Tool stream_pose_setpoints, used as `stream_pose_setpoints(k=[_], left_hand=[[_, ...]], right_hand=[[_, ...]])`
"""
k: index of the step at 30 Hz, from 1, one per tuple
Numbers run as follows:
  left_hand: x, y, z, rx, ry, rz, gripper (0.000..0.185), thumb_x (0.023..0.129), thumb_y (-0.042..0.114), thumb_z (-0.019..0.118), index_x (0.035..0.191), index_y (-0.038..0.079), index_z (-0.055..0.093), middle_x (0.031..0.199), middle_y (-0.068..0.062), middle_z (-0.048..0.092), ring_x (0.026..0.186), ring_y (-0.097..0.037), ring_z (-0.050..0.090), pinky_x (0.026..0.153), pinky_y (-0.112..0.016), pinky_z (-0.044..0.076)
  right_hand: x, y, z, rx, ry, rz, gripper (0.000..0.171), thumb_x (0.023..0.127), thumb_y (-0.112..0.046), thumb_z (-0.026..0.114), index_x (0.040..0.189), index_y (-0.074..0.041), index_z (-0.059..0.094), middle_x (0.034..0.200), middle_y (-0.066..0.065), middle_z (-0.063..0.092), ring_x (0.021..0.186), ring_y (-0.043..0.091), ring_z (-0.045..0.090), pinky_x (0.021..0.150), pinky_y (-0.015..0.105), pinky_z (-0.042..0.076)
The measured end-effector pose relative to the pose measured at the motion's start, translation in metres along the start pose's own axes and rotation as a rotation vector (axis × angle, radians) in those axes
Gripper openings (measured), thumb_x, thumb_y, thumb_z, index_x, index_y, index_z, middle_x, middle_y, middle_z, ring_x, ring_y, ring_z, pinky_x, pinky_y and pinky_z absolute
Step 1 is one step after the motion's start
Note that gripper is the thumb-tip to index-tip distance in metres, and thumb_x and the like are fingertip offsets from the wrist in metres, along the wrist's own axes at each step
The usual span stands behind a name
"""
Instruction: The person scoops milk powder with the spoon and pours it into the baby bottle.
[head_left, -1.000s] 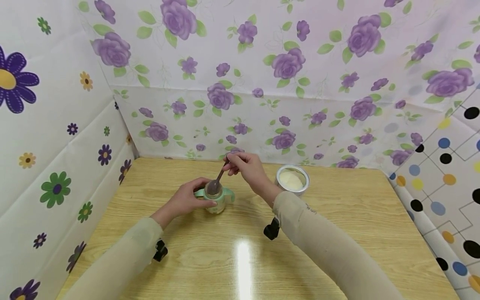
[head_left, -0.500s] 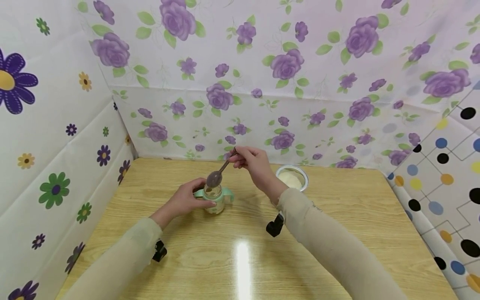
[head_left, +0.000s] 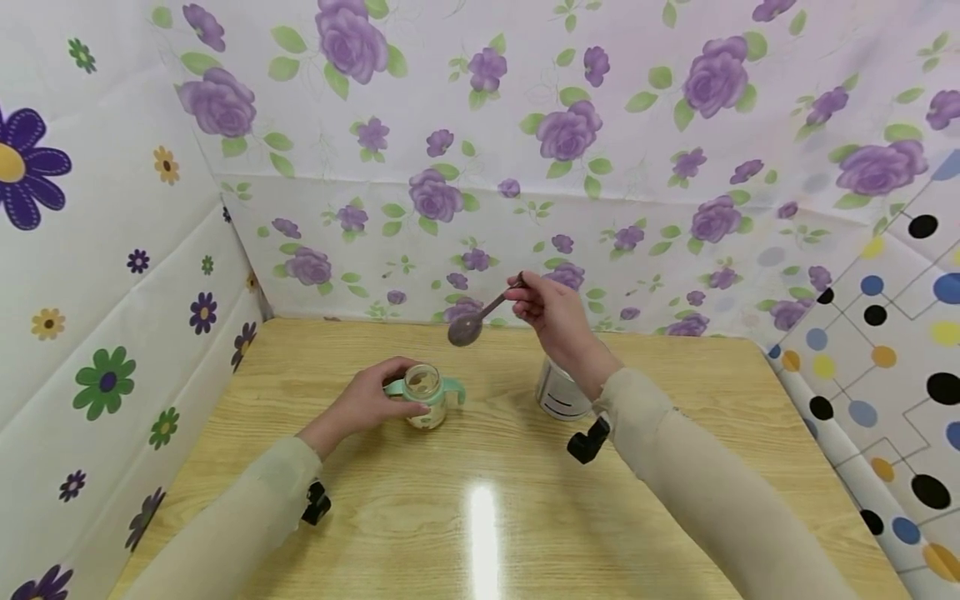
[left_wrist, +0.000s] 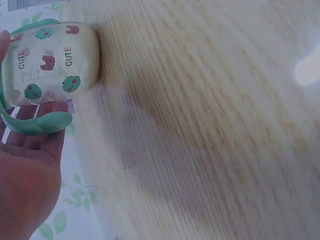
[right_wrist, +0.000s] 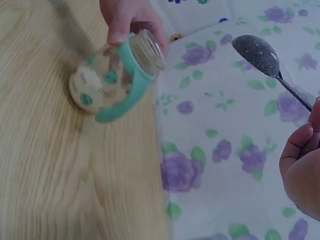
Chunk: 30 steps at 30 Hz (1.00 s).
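Right now, the little baby bottle (head_left: 423,394) with its mint-green handles stands upright on the desk (head_left: 480,500), open at the top, and my left hand (head_left: 371,400) wraps around its left side to steady it. I see some pale powder at its bottom in the head view, though how much I cannot tell. Above and to the right, my right hand (head_left: 551,312) pinches the handle of a dark spoon (head_left: 468,327), whose bowl hangs in the air between the bottle and the tin (head_left: 558,396) that my wrist partly hides.

The bottle mouth is narrow, so I judge that any loaded spoon brought in off-centre could spill powder onto the desk. My right forearm passes close over the tin, and a careless sweep could knock it over. The bottle is light, and if my left hand loosens, a bump from the spoon could tip it.
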<state>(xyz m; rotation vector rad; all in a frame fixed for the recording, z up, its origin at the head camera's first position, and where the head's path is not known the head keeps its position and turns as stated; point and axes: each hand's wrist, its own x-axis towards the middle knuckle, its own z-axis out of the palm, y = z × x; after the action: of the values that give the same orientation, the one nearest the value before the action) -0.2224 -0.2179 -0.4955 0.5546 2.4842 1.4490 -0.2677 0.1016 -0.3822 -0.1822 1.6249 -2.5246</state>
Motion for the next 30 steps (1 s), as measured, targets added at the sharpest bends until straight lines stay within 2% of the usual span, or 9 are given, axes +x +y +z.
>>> stream_pose_setpoints(k=[3, 8, 15, 22, 30], left_hand=[[0.001, -0.001, 0.000, 0.003, 0.002, 0.002, 0.066, 0.088, 0.034, 0.092, 0.146, 0.020, 0.063, 0.133, -0.006, 0.069, 0.122, -0.025, 0.066, 0.104, -0.050, 0.053], [0.001, -0.001, 0.000, -0.001, -0.001, -0.011, 0.065, 0.088, 0.035, 0.092, 0.145, 0.021, 0.064, 0.133, -0.005, 0.069, 0.124, -0.026, 0.065, 0.104, -0.052, 0.054], [0.001, 0.000, 0.000, -0.013, -0.008, -0.020, 0.064, 0.088, 0.036, 0.091, 0.144, 0.022, 0.064, 0.135, -0.005, 0.068, 0.127, -0.028, 0.063, 0.106, -0.053, 0.053], [0.001, 0.001, -0.001, -0.002, -0.006, -0.016, 0.066, 0.088, 0.036, 0.091, 0.145, 0.021, 0.063, 0.136, -0.006, 0.068, 0.129, -0.029, 0.062, 0.108, -0.055, 0.052], [0.001, 0.004, 0.000, 0.019, -0.004, -0.012, 0.067, 0.088, 0.035, 0.092, 0.146, 0.019, 0.063, 0.136, -0.005, 0.068, 0.130, -0.030, 0.062, 0.109, -0.055, 0.051]], right_hand=[[-0.001, -0.013, -0.016, 0.030, 0.039, -0.001, 0.031, 0.115, -0.018, 0.053, 0.103, -0.004, 0.077, 0.080, 0.001, 0.078, 0.069, 0.008, 0.068, 0.072, 0.020, 0.057], [-0.010, -0.032, -0.049, 0.064, 0.082, -0.013, 0.030, 0.115, -0.019, 0.054, 0.106, -0.001, 0.076, 0.081, 0.003, 0.078, 0.071, 0.010, 0.069, 0.069, 0.020, 0.057], [-0.025, -0.046, -0.100, 0.010, 0.123, -0.052, 0.031, 0.114, -0.018, 0.055, 0.102, -0.003, 0.079, 0.082, 0.003, 0.078, 0.072, 0.011, 0.069, 0.071, 0.021, 0.058], [-0.039, -0.040, -0.135, -0.076, 0.154, -0.042, 0.029, 0.114, -0.021, 0.056, 0.104, -0.004, 0.077, 0.086, 0.002, 0.077, 0.076, 0.010, 0.069, 0.073, 0.020, 0.058], [-0.046, -0.020, -0.154, -0.178, 0.183, -0.035, 0.028, 0.112, -0.024, 0.060, 0.106, -0.003, 0.078, 0.086, 0.000, 0.079, 0.072, 0.010, 0.069, 0.073, 0.021, 0.058]])
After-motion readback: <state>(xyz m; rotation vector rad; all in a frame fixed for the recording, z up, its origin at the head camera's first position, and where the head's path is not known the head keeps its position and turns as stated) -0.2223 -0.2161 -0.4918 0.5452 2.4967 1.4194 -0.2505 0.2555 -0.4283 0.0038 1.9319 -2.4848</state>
